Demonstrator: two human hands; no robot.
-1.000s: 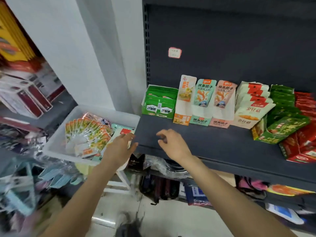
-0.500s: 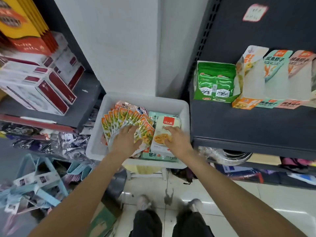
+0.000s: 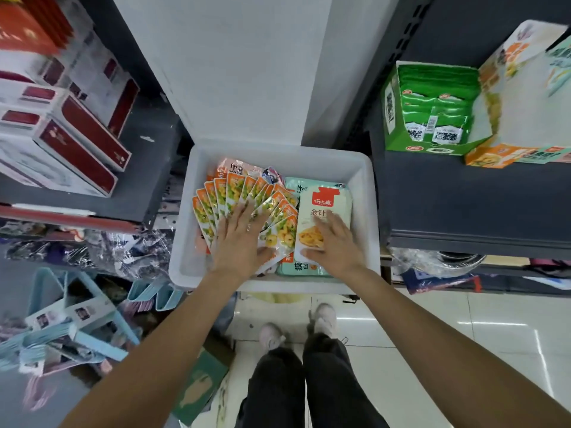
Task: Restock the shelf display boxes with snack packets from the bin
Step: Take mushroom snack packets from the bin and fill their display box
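A white plastic bin [image 3: 361, 177] sits below me between two shelf units. Inside it a fan of orange-and-yellow snack packets [image 3: 222, 196] lies on the left, with my left hand [image 3: 241, 242] resting flat on it, fingers spread. Beside the fan lies a white packet with a red label [image 3: 327, 202] on top of pale green packets [image 3: 296, 267]. My right hand [image 3: 336, 242] lies on the white packet, thumb at its lower edge. On the right shelf stand a green display box [image 3: 398, 131] full of green packets and an orange display box [image 3: 491, 156].
The dark shelf board [image 3: 463, 205] right of the bin has bare room in front of the display boxes. Red-and-white boxes [image 3: 77, 143] fill the left shelf. Blue hangers and wrapped goods [image 3: 77, 319] clutter the floor at left. My feet stand on white tiles [image 3: 432, 335].
My view dropped from the shelf to the bin. Both hands moved from the shelf edge down into the bin, onto the packets, and have spread a little since.
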